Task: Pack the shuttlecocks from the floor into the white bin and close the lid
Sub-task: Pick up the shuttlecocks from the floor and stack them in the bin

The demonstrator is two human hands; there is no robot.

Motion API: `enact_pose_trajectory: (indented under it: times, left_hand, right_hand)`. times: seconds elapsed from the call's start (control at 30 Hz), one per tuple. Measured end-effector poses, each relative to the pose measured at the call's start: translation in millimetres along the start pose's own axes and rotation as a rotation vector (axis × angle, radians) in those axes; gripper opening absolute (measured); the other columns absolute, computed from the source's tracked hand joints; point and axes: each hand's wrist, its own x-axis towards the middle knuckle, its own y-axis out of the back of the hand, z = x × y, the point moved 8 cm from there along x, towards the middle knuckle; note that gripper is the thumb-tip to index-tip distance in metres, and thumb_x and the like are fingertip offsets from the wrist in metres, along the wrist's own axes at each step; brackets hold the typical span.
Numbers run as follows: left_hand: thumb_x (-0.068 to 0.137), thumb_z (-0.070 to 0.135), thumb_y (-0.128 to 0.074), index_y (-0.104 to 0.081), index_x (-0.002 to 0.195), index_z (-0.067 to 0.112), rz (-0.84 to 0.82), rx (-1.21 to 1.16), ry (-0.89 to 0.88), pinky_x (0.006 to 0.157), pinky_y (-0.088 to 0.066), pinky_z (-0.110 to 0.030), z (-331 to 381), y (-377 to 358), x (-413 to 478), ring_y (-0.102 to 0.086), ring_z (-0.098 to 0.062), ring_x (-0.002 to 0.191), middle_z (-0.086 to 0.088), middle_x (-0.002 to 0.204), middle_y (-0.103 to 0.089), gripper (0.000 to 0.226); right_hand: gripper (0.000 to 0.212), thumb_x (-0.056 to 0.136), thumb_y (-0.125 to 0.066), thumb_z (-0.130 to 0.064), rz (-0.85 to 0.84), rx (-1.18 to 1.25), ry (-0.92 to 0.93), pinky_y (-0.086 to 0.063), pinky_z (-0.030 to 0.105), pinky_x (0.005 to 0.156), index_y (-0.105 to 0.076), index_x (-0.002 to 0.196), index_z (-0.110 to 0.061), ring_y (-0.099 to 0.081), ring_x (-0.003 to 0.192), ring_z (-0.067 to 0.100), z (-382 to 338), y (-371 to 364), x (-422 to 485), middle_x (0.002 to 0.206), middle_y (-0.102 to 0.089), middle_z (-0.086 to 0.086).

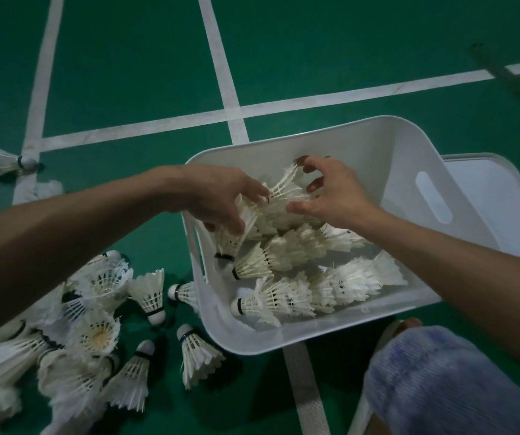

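The white bin stands open on the green floor and holds several rows of nested white shuttlecocks. Over the bin's left half, my left hand and my right hand both hold one stack of nested shuttlecocks, fingers curled around its feathers. A heap of loose shuttlecocks lies on the floor left of the bin. One more shuttlecock lies apart at the far left. The white lid lies flat behind the bin's right side.
White court lines cross the green floor. My knee in blue fabric is at the lower right, close to the bin's front corner. A dark thin object, blurred, lies at the upper right.
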Motion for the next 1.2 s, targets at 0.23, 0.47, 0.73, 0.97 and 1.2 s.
enact_pose_trajectory:
  times: [0.23, 0.47, 0.73, 0.97, 1.2]
  left_hand:
    - [0.083, 0.008, -0.068, -0.038, 0.143, 0.028, -0.017, -0.041, -0.001, 0.054, -0.051, -0.013, -1, 1, 1, -0.060, -0.010, 0.081, 0.007, 0.144, -0.044, 0.070]
    - [0.083, 0.007, -0.068, -0.038, 0.142, 0.030, -0.038, -0.051, 0.000, 0.057, -0.054, -0.016, -3, -1, 3, -0.059, -0.011, 0.084, 0.009, 0.143, -0.045, 0.070]
    - [0.084, 0.005, -0.067, -0.035, 0.144, 0.032, -0.049, -0.059, 0.008, 0.065, -0.058, -0.023, -5, -3, 5, -0.059, -0.011, 0.089, 0.010, 0.146, -0.042, 0.074]
    - [0.084, 0.005, -0.067, -0.035, 0.144, 0.031, -0.033, -0.038, 0.012, 0.068, -0.060, -0.027, -5, 1, 8, -0.059, -0.012, 0.085, 0.011, 0.145, -0.044, 0.073]
    - [0.084, 0.010, -0.068, -0.042, 0.141, 0.030, -0.029, -0.040, 0.003, 0.059, -0.055, -0.018, -6, 2, 7, -0.061, -0.009, 0.075, 0.010, 0.144, -0.044, 0.065]
  right_hand:
    - [0.080, 0.074, -0.080, -0.036, -0.160, 0.086, -0.035, -0.055, 0.040, 0.090, -0.044, 0.142, -0.018, -0.061, 0.102, 0.015, 10, -16, 1, 0.136, -0.052, -0.002]
    - [0.073, 0.075, -0.079, -0.034, -0.195, 0.037, -0.050, -0.051, 0.043, 0.097, -0.049, 0.139, -0.013, -0.062, 0.105, 0.017, 13, -22, 4, 0.137, -0.055, 0.001]
    - [0.080, 0.074, -0.080, -0.031, -0.251, 0.090, -0.080, -0.050, 0.039, 0.098, -0.044, 0.141, -0.009, -0.062, 0.110, 0.018, 18, -26, 2, 0.143, -0.050, 0.003]
    - [0.077, 0.074, -0.080, -0.018, -0.252, 0.196, -0.067, -0.054, 0.033, 0.091, -0.046, 0.142, -0.018, -0.068, 0.093, 0.013, 16, -25, 3, 0.137, -0.055, -0.003]
    - [0.082, 0.071, -0.081, -0.017, -0.292, 0.227, -0.071, -0.055, 0.040, 0.091, -0.043, 0.143, -0.021, -0.069, 0.094, 0.017, 18, -28, 6, 0.139, -0.054, -0.002]
